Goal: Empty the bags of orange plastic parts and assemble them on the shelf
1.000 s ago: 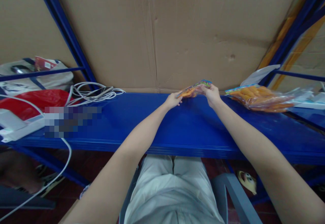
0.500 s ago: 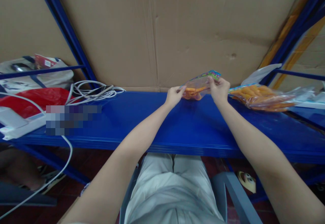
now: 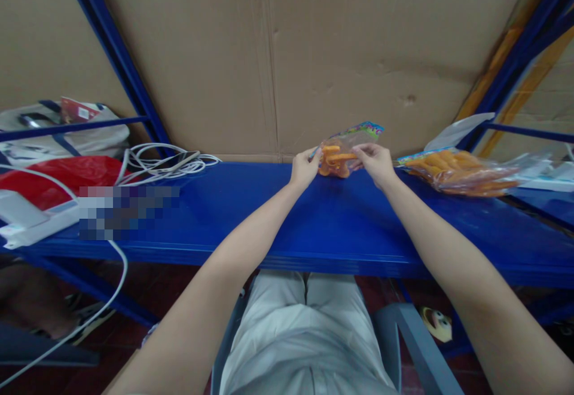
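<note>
A clear plastic bag [image 3: 345, 139] with a bright, colourful printed top is held above the back of the blue table. In it shows an orange plastic piece [image 3: 338, 159] with a straight arm and rounded parts; its exact kind is unclear. My left hand [image 3: 305, 167] pinches the bag at its left end. With thumb and fingers together, my right hand [image 3: 374, 161] grips the bag's right side, by the tip of the orange arm. Whether the fingers press the arm through the plastic is hidden. Farther right lies a larger clear bag of orange pieces [image 3: 457, 168].
The blue metal table [image 3: 224, 216] has uprights at both sides and cardboard [image 3: 188, 42] behind. Coiled white cable [image 3: 156, 162], a red bag [image 3: 89, 171] and a white power strip [image 3: 40, 224] lie left. Another person's leg [image 3: 40, 299] shows below left.
My right hand has moved from the bag's printed top down and left to its side near the orange arm. My left hand has shifted slightly left, keeping its hold.
</note>
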`<state>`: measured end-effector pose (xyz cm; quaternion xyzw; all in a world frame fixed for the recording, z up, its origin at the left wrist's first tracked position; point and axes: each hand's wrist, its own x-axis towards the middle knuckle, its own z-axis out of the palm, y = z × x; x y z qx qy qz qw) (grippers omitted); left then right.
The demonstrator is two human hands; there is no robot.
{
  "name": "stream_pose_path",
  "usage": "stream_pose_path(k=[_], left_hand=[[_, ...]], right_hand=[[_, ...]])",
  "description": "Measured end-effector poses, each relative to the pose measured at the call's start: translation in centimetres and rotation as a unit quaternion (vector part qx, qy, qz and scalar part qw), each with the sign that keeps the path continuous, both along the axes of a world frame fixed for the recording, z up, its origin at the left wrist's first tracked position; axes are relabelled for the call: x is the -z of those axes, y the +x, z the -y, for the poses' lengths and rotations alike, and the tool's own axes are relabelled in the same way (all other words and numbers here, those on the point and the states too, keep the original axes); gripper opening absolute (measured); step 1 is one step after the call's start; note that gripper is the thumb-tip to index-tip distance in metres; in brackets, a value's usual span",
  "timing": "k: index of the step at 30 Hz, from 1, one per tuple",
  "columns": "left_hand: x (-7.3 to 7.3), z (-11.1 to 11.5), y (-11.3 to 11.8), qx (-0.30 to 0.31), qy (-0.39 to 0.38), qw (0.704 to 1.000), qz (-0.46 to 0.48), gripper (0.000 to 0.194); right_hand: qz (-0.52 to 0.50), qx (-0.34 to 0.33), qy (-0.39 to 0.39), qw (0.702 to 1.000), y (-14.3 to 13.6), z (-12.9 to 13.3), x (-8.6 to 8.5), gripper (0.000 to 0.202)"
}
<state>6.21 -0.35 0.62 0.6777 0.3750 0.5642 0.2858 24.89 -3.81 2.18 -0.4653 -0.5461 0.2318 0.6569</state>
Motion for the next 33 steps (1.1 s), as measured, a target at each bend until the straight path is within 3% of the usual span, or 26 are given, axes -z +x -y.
stream_pose_path(k=[2,7,12,16,20,28,33], left_hand=[[-0.2,0.1,0.0,0.004,-0.007,1.0,0.004,0.034],[-0.4,0.2,-0.3,-0.004,-0.075,0.997,-0.013,0.066],[-0.2,0.5,-1.3,0.019,-0.169,0.977,-0.127,0.05],[-0.2,0.7,-1.7,0.047,-0.183,0.971,-0.15,0.039],[-0.3,0.7,-1.5,0.069,-0.183,0.969,-0.152,0.044],[-0.8,1.3,-0.4,0.038,-0.131,0.987,-0.08,0.035],[-1.2,1.3,0.1,0.029,-0.11,0.993,-0.006,0.029]], right_hand=[[-0.006,-0.004,-0.009,1.0,-0.2,0.0,0.0,0.017],[-0.023,0.0,-0.012,1.0,-0.5,0.2,0.0,0.017],[-0.024,-0.005,-0.02,0.999,-0.4,0.0,0.4,0.022],[-0.036,0.0,-0.028,0.999,-0.2,-0.2,0.4,0.021],[-0.042,0.01,-0.028,0.999,-0.1,-0.3,0.4,0.018],[-0.022,0.07,-0.018,0.997,-0.7,-0.1,0.1,0.02],[-0.037,0.062,0.03,0.997,-0.7,-0.2,-0.2,0.014]])
